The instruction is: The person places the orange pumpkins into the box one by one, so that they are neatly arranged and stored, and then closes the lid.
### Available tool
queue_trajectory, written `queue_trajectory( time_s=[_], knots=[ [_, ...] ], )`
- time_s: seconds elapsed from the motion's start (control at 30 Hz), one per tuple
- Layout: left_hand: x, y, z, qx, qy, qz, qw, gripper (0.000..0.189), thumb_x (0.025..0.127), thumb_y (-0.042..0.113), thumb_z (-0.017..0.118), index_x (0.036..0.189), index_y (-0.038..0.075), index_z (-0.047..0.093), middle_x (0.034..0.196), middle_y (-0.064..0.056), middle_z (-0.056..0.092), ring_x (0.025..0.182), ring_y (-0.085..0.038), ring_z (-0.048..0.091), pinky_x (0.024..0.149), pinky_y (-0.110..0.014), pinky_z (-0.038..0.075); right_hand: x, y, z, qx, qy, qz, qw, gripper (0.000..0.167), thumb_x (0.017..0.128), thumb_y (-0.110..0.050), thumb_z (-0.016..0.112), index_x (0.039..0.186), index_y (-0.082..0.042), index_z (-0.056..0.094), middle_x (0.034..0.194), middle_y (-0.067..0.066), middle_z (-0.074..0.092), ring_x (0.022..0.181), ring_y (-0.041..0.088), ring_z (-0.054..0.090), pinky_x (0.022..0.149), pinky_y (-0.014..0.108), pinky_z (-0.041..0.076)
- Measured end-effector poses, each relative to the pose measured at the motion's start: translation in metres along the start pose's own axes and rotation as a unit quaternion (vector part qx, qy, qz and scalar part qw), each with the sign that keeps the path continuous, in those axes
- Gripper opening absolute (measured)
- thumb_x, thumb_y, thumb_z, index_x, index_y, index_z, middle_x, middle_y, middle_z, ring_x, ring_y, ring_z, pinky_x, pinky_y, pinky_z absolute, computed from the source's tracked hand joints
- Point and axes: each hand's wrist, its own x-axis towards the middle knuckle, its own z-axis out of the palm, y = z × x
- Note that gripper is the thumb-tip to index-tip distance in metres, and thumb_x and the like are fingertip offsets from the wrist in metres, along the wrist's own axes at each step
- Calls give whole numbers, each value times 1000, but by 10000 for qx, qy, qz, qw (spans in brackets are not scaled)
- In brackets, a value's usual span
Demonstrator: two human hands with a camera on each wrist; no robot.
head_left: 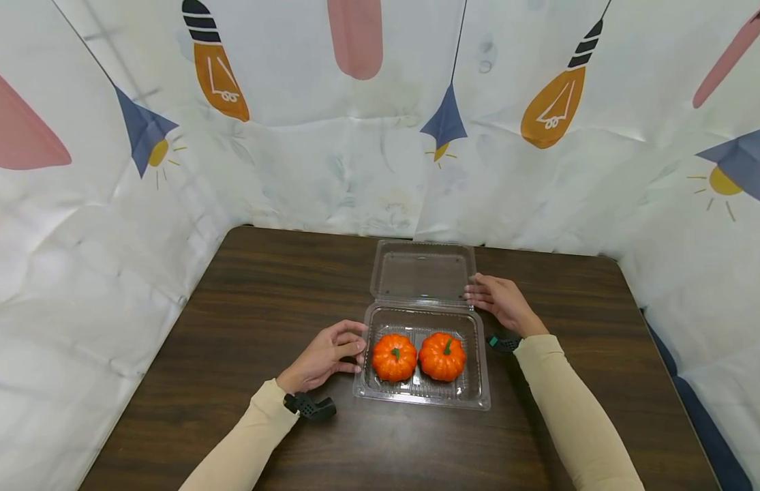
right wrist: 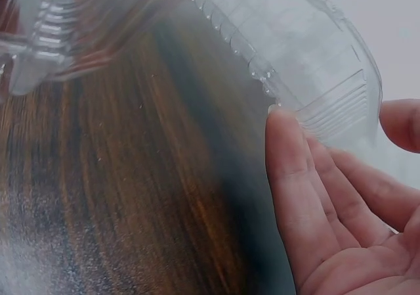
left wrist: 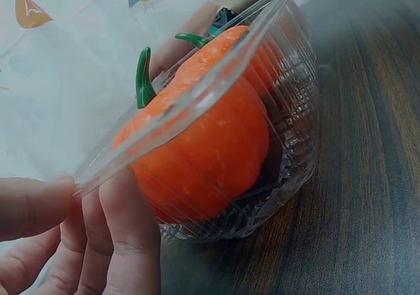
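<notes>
A clear plastic clamshell container (head_left: 419,402) lies opened on the table, its lid (head_left: 424,273) folded back toward the wall. Two orange toy pumpkins (head_left: 394,357) (head_left: 442,356) with green stems sit side by side in its base. My left hand (head_left: 330,353) is at the base's left side; in the left wrist view its thumb (left wrist: 39,203) and fingers pinch the rim. At the lid's right edge, near the hinge, is my right hand (head_left: 501,300). Its extended fingers (right wrist: 289,144) touch the lid's outer side, while the thumb (right wrist: 400,124) stands apart from them.
The dark wood-grain table (head_left: 281,286) carries the container near its far middle. White cloth (head_left: 367,177) printed with lamps and bulbs hangs behind and at both sides. Each wrist wears a black band (head_left: 309,406), and beige sleeves (head_left: 570,409) cover both arms.
</notes>
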Motion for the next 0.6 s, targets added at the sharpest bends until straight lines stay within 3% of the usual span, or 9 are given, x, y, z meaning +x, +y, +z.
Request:
queue_trajectory(
  time_s=[0.33,0.6],
  knots=[
    [0,1,0,-35,-19,3,10000,55,102,16,67,146,-2,40,96,2,66,81,-13,65,75,-28,64,-2,-9,-2,310,-35,-69,9995,59,109,-38,53,150,4,45,107,-4,74,94,7,74,88,22,62],
    [1,3,0,-30,13,27,10000,53,102,14,66,146,-2,40,95,2,66,81,-14,65,75,-28,64,-5,-20,-2,476,-20,-272,9985,59,106,-36,60,145,6,49,111,1,75,97,11,76,89,24,62]
  ],
)
